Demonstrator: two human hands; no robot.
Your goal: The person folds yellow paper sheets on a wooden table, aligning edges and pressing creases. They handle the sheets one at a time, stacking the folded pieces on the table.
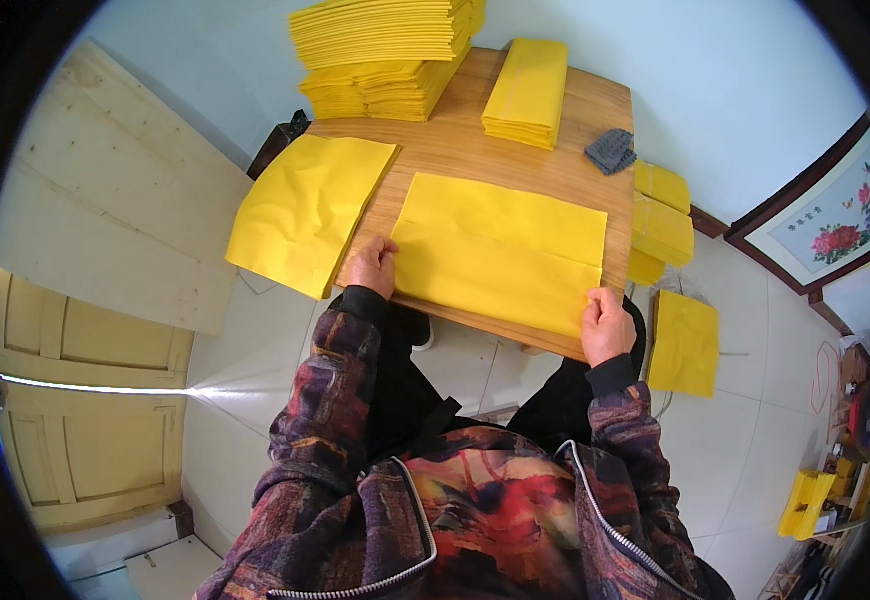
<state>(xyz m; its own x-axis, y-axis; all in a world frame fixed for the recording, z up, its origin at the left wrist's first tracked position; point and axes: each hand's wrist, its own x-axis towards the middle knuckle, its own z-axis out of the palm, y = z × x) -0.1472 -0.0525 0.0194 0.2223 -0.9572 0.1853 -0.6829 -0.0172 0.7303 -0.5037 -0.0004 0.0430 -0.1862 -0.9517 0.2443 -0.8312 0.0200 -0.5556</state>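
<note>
A yellow fabric sheet [500, 250] lies spread over the near part of the wooden table, with a crease running across it. My left hand [373, 267] is closed on its left edge, fingers curled. At its right edge my right hand [608, 326] pinches the near corner. Left of my left hand, another yellow sheet [305, 210] lies partly on the table and hangs over its left edge. Farther back lies a folded yellow bundle [527, 92].
A tall stack of folded yellow pieces [380, 60] stands on the wooden table [455, 145] at the back left. A grey cloth [610, 151] lies by the right edge. More yellow bundles [663, 225] sit beyond that edge. A wooden board [105, 190] leans at the left.
</note>
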